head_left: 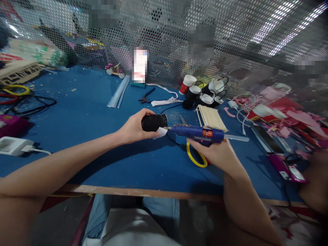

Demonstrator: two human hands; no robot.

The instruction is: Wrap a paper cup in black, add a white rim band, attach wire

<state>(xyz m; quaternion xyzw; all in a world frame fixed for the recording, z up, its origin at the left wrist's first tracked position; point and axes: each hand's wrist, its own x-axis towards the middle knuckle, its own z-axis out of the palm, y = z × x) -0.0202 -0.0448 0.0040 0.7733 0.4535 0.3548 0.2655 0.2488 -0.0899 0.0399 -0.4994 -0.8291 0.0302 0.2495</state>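
Note:
My left hand (134,129) is closed around a small black cup (154,122) held on its side above the blue table (89,116), with a white strip (161,132) at its lower edge. My right hand (216,153) grips a blue hot glue gun (198,132). Its metal nozzle points left and touches the cup near the white strip. A clear glue stick (237,138) sticks out of the gun's back. Yellow-handled scissors (196,158) lie under my right hand.
A stack of wooden sticks (211,118) and several black and red cups with white rims (205,91) stand behind the gun. Pliers (146,97), clear glue sticks (119,93), a white power adapter (14,145), cables and pink scraps (282,116) lie around. A perforated metal screen (179,34) closes the back.

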